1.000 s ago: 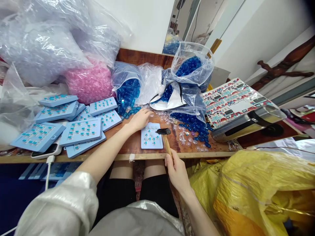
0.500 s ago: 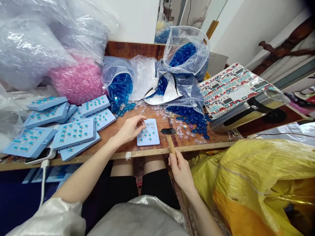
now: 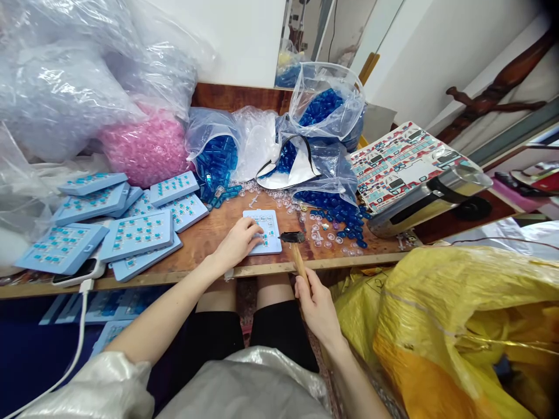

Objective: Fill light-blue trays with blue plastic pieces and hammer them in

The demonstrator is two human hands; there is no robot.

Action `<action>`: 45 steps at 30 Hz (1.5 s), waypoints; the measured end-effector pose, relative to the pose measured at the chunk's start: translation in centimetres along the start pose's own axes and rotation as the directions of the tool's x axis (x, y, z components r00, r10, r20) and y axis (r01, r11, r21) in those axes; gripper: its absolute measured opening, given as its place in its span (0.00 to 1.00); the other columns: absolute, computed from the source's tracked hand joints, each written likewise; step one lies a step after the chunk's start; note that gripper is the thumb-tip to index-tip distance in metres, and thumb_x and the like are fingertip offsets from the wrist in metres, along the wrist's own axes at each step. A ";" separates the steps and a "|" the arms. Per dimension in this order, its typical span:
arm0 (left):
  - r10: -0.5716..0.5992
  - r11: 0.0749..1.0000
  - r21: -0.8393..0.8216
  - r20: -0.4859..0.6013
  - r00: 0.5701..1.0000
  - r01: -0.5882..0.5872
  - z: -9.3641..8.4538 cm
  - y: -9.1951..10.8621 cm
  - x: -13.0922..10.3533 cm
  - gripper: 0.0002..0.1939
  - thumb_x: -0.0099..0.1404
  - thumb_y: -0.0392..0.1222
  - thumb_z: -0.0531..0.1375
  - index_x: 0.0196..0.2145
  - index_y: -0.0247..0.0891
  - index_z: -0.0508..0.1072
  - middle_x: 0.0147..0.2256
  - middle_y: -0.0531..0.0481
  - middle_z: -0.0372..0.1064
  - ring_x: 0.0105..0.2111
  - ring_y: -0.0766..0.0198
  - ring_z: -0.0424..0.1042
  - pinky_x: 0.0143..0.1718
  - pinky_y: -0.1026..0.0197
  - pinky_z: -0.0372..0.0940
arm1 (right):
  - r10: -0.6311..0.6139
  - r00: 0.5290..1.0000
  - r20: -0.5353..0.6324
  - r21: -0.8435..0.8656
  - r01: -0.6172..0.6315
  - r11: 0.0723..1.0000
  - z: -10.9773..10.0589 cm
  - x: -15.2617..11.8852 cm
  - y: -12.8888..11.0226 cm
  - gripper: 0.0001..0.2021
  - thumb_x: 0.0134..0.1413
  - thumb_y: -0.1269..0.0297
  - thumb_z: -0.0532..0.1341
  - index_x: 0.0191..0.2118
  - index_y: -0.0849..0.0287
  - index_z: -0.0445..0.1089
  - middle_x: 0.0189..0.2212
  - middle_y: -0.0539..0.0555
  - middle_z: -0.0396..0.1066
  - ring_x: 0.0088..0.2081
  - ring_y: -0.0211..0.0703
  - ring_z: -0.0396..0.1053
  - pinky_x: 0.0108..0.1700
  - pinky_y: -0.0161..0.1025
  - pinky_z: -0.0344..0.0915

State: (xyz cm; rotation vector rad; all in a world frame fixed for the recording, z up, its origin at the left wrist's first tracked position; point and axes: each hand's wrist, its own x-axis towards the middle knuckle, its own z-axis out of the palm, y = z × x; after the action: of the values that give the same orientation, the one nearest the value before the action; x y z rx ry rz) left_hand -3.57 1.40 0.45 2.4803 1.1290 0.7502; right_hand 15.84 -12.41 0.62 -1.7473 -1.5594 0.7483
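A light blue tray [image 3: 271, 243] with small parts in it lies flat near the table's front edge. My left hand [image 3: 239, 237] rests over its left side, fingers bent together and touching it; whether a small part is between the fingertips is hidden. In my right hand [image 3: 315, 297] is the wooden handle of a hammer [image 3: 299, 261], fingers wrapped round it. The dark hammer head is just right of the tray, close to its edge.
Several light blue trays [image 3: 137, 234] are piled at the left beside a white device with a cable [image 3: 82, 302]. Bags of blue pieces [image 3: 216, 154] and pink pieces [image 3: 144, 145] stand behind. Clear and blue pieces lie scattered right of the tray. A metal flask [image 3: 419, 201] lies at the right.
My left hand has come down and lower over the tray, covering more of its left side. My right hand and the hammer have shifted slightly left in view.
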 end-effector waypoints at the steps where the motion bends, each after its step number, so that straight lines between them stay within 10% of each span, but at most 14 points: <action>1: 0.003 1.000 0.004 -0.012 1.000 -0.003 0.0 0.0 -0.1 0.05 0.62 0.39 0.56 0.36 0.36 0.67 0.37 0.47 0.65 0.40 0.60 0.64 0.44 0.57 0.62 | 0.004 1.000 0.002 -0.003 -0.004 1.000 0.0 0.0 0.0 0.18 0.60 0.58 0.46 0.47 0.63 0.63 0.27 0.53 0.69 0.28 0.39 0.66 0.30 0.33 0.61; 18: -0.107 0.992 -0.069 -0.011 0.994 0.106 0.1 0.0 0.2 0.15 0.57 0.41 0.60 0.41 0.37 0.61 0.34 0.49 0.66 0.38 0.60 0.66 0.40 0.57 0.63 | -0.123 0.992 0.029 -0.150 0.126 0.981 -0.5 2.6 -3.4 0.16 0.61 0.62 0.44 0.49 0.59 0.61 0.32 0.56 0.71 0.34 0.44 0.70 0.36 0.37 0.63; 24: -0.080 0.994 0.065 -0.161 0.984 0.091 -0.9 -3.4 5.3 0.09 0.62 0.35 0.52 0.41 0.35 0.66 0.40 0.44 0.65 0.44 0.59 0.64 0.47 0.55 0.61 | -0.027 0.999 -0.020 -0.059 0.025 0.998 -1.2 1.6 -1.8 0.15 0.61 0.58 0.45 0.41 0.60 0.64 0.20 0.48 0.63 0.22 0.38 0.62 0.27 0.33 0.59; 29: -0.224 0.912 0.347 -0.021 0.974 0.218 -0.8 -7.0 9.0 0.13 0.58 0.25 0.48 0.33 0.33 0.69 0.35 0.41 0.64 0.42 0.55 0.65 0.43 0.54 0.63 | 0.022 1.000 -0.021 0.000 -0.022 1.000 -1.2 1.3 -0.1 0.16 0.61 0.56 0.45 0.41 0.60 0.63 0.19 0.47 0.61 0.22 0.37 0.62 0.27 0.32 0.59; 37: -0.226 0.897 0.373 -0.073 0.971 0.237 -0.4 -8.3 6.0 0.09 0.56 0.29 0.50 0.34 0.33 0.68 0.36 0.41 0.60 0.36 0.57 0.66 0.39 0.55 0.64 | 0.035 0.999 -0.021 -0.004 -0.035 0.999 -1.2 1.4 0.4 0.15 0.60 0.58 0.46 0.40 0.60 0.65 0.18 0.47 0.62 0.20 0.37 0.61 0.25 0.32 0.58; 45: -0.276 0.961 -0.077 -0.158 0.948 0.267 -1.9 -5.6 1.8 0.08 0.58 0.37 0.54 0.37 0.37 0.66 0.35 0.48 0.68 0.34 0.62 0.68 0.39 0.59 0.65 | 0.021 1.000 -0.007 0.007 -0.021 1.000 -0.8 1.3 0.0 0.17 0.60 0.57 0.46 0.44 0.61 0.64 0.19 0.47 0.62 0.21 0.37 0.61 0.26 0.33 0.59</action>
State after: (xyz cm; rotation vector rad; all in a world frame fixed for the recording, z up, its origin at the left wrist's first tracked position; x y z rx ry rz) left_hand -7.01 6.50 -0.12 2.1863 1.4522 0.9050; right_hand 16.58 -11.22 1.15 -1.7618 -1.5338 0.7558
